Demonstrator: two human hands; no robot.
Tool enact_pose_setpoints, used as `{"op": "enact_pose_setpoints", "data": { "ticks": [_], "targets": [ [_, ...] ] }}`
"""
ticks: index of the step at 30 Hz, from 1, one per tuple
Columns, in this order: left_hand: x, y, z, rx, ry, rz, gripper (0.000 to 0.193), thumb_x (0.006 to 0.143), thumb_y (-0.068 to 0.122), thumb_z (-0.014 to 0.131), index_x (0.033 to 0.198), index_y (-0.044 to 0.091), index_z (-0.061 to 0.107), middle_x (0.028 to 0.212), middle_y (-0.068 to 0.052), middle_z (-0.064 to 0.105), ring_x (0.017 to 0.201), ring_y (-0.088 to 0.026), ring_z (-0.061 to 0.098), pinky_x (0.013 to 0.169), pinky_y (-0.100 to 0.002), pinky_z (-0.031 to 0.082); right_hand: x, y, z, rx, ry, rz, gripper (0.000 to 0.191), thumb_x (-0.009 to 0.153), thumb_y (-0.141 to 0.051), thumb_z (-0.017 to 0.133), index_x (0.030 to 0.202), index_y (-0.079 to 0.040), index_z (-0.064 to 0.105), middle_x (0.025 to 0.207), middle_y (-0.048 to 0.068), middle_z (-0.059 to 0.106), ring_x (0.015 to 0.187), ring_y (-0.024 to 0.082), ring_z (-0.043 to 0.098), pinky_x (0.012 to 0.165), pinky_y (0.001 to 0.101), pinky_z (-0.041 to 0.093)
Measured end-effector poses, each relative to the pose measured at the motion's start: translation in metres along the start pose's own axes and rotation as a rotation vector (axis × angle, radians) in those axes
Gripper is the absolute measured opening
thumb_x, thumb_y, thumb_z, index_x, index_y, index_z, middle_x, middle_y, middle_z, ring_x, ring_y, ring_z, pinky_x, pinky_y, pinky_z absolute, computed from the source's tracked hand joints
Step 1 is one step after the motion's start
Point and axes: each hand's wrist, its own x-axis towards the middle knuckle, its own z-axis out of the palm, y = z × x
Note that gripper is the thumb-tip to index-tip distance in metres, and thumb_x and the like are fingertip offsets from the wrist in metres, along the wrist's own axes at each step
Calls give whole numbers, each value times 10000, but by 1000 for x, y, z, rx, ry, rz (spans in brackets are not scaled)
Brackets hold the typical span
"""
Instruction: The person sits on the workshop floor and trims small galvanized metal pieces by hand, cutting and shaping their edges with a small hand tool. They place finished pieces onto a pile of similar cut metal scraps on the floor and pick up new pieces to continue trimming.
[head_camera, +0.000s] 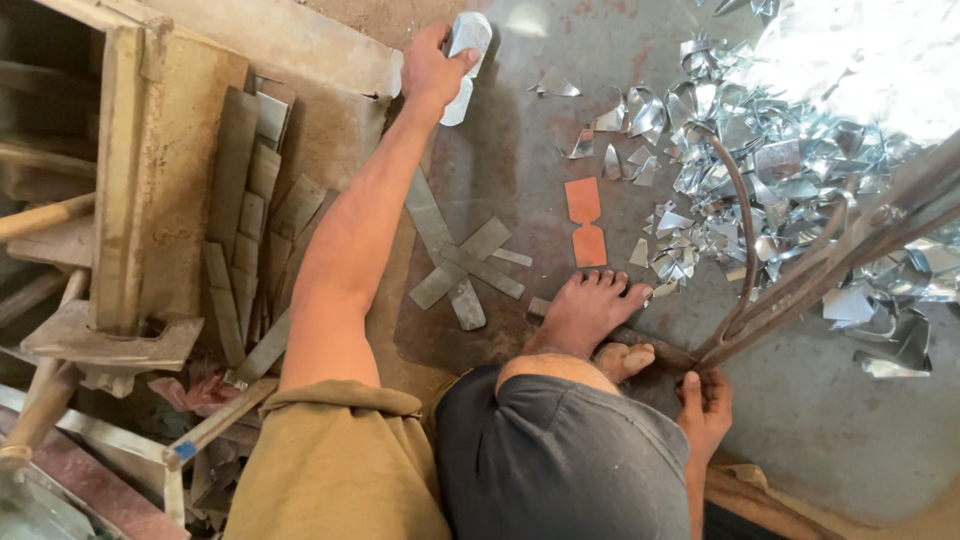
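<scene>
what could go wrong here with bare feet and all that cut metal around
1. The bare foot rests beside the pile of sharp metal scraps; a slip could cut it.
2. The left hand grips a metal piece with no glove, so an edge might slice the palm.
3. The right hand sits by the shear handles and could get pinched.

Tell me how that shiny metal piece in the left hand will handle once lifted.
The sheet-metal blank looks thin and flat, so probably light and slightly springy. Its bright smooth face may be slippery. The left hand grips one end, so the free end might sag a little.
</scene>
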Motion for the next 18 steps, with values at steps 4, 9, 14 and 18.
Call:
{"op": "enact_pose_setpoints", "data": {
  "ticks": [4,9,14,18],
  "targets": [
    [11,16,3,-170,-31,-5,397,699,246,904,1034,108,742,972,-64,798,902,-250,766,797,-404,572,-2,-3,1,-30,1,11,407,1046,-199,680,1376,20,586,1136,65,653,958,113,608,843,280,540],
    [11,27,5,81,151,42,437,630,273,951,978,100,751,920,-89,775,870,-306,724,718,-459,543,-3,-4,3,-49,12,4,375,1061,-187,675,1363,18,591,1156,66,652,989,116,604,859,286,541],
    [9,27,2,257,262,324,459,638,255,959,985,63,726,998,-188,708,865,-420,692,683,-500,553,-2,-4,3,-19,-4,-1,380,1044,-176,671,1366,10,590,1185,62,653,1007,118,612,851,283,535],
    [10,25,0,307,209,292,490,720,318,932,1067,71,690,1020,-171,704,913,-424,687,718,-527,541,-1,-5,3,-4,-10,-27,374,1040,-170,680,1354,12,591,1190,70,665,992,121,621,851,286,543]
  ]
}}
